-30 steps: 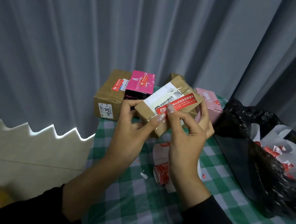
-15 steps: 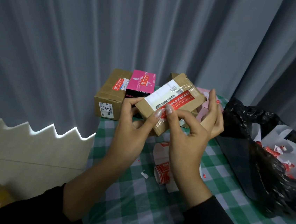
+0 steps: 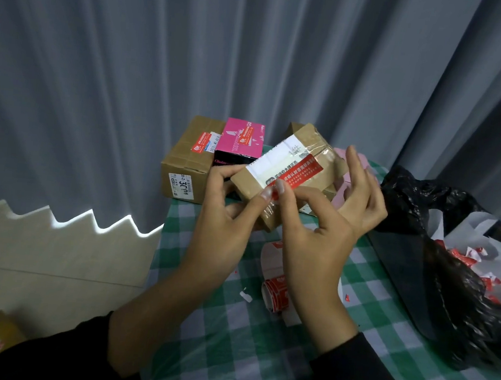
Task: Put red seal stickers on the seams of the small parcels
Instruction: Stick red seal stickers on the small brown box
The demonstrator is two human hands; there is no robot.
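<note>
A small brown taped parcel is held tilted above the table. It carries a white label and a red seal sticker along its top. My left hand grips the parcel's near end, thumb behind, forefinger on the sticker's near end. My right hand presses its forefinger tip on that same end of the sticker, while its other fingers stand spread and raised beside the parcel. A roll of red seal stickers on white backing lies on the checked tablecloth under my hands.
At the table's far left stand a larger brown box and a pink box, both with red stickers. A pale pink box sits behind my right hand. A black bag with white backing scraps fills the right. Grey curtain behind.
The parcel has tipped up slightly. My right forefinger has slid along the sticker toward its near end, and my right hand's other fingers have lifted off the parcel and spread.
</note>
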